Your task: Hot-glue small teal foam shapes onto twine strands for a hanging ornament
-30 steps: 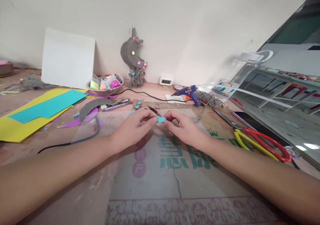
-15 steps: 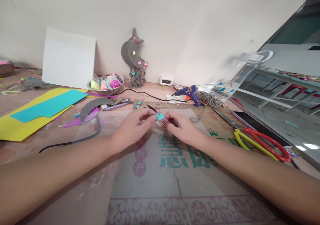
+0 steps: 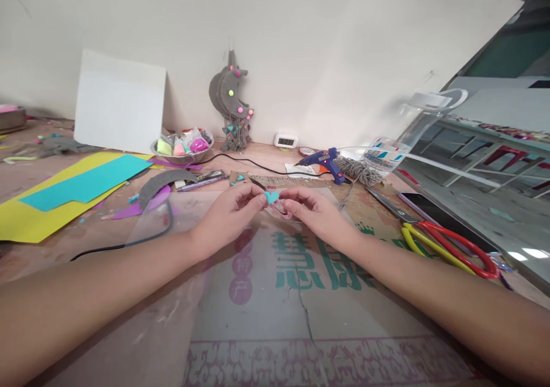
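A small turquoise heart (image 3: 271, 196), seemingly cut from foam or felt sheet, is pinched at its left side between the thumb and forefinger of my left hand (image 3: 234, 212). My right hand (image 3: 315, 210) has its fingers curled in, the tips right at the heart's other edge. Whether they grip the heart or something tiny beside it I cannot make out. Just under the fingertips lies a small pink-handled tool (image 3: 283, 212), partly hidden. More turquoise scraps (image 3: 240, 178) lie behind my left hand.
Red-and-yellow scissors (image 3: 447, 243) and a phone (image 3: 447, 218) lie to the right. Behind are a blue glue gun (image 3: 322, 160), grey yarn (image 3: 360, 170) and a clear jug (image 3: 408, 126). Yellow and turquoise sheets (image 3: 86, 183) lie left, near a bowl (image 3: 184, 156). A grey moon ornament (image 3: 223, 92) hangs behind.
The heart has shifted slightly left and up and now faces me more squarely. My right fingers have risen a little, leaving more of the pink-handled tool visible.
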### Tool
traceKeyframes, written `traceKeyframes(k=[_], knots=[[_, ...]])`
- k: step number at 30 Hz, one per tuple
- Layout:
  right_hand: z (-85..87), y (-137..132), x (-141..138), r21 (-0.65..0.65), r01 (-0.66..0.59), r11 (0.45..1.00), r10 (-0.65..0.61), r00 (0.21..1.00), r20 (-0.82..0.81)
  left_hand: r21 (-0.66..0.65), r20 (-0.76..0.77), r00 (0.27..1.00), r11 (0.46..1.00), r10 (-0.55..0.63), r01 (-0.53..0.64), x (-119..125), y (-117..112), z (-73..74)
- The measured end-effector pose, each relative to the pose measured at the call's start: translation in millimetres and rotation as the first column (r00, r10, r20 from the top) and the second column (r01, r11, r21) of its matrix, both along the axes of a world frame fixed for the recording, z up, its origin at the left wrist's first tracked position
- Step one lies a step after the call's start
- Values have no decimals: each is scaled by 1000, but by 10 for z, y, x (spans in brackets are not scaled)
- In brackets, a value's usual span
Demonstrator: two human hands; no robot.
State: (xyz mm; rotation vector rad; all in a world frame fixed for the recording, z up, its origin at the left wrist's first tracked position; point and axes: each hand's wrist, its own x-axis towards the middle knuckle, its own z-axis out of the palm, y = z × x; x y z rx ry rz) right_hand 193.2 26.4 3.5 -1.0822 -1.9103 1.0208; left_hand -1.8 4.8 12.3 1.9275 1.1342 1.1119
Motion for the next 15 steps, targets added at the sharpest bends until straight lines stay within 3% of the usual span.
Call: traceKeyframes(k=[7, 11, 15], knots=[[-1, -65, -11, 74, -123, 990, 119, 991, 55, 11, -105, 989, 994, -107, 109, 15, -25, -12], [6, -23, 16, 147, 34, 989, -41, 998, 46, -34, -19, 999, 999, -43, 42, 8, -17, -1], [-18, 61, 26, -59, -96, 994, 94, 995, -20, -119, 130, 991, 992, -19, 35, -5, 10, 11]])
